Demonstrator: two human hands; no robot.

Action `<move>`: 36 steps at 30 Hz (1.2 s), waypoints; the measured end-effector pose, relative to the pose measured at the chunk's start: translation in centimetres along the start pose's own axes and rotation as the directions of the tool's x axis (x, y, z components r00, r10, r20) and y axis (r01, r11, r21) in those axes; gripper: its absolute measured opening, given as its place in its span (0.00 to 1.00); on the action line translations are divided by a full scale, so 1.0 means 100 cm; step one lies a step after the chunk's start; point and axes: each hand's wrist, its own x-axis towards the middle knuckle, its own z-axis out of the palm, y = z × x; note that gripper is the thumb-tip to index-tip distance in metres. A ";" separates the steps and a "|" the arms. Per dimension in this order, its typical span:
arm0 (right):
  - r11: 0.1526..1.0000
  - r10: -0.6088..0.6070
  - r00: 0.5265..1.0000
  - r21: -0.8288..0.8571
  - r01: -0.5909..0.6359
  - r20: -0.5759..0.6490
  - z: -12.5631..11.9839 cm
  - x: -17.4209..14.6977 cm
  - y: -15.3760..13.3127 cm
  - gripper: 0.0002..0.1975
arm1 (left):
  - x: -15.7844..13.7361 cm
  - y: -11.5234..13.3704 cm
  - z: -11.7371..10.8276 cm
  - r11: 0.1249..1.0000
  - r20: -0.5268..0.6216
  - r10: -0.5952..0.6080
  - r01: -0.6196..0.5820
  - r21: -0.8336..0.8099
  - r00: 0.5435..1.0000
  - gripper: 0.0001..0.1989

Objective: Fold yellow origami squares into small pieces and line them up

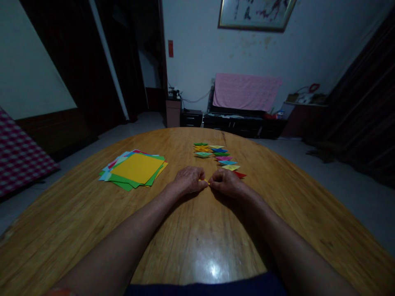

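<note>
Near the middle of the wooden table, my left hand [191, 180] and my right hand [226, 182] pinch a small folded piece of yellow paper [202, 179]. Most of that paper is hidden by the fingers; only a thin yellow strip shows between the fingertips. Just beyond the hands, several folded paper boats in two uneven rows include a red boat [240, 174], a light yellow boat [231, 167] and a pale green boat [203, 155]. The red one lies closest to my right hand. Left of my left hand is a loose stack of coloured paper squares [135, 167], yellow on top.
The round wooden table [197, 230] curves away at its far edge. Beyond it, a pink cloth [247, 91] hangs over a screen on a black cabinet [233, 123]. A red-checked cloth [23, 156] is at the far left. A framed picture [257, 14] hangs on the wall.
</note>
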 end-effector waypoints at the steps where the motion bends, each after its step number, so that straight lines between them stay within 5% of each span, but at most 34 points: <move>1: 1.000 -0.012 1.000 0.013 0.012 0.026 -0.001 0.000 0.000 0.10 | -0.001 0.001 -0.001 1.000 0.009 -0.001 0.001 -0.002 1.000 0.15; 25: 0.997 0.036 0.996 0.066 -0.042 0.080 -0.003 0.000 0.000 0.15 | 0.006 0.017 -0.013 0.985 0.128 -0.172 0.168 0.035 0.977 0.17; 36: 0.996 0.082 0.993 0.009 -0.083 0.080 -0.007 -0.002 -0.010 0.20 | 0.042 0.021 -0.017 0.962 0.355 -0.241 0.174 0.211 0.903 0.23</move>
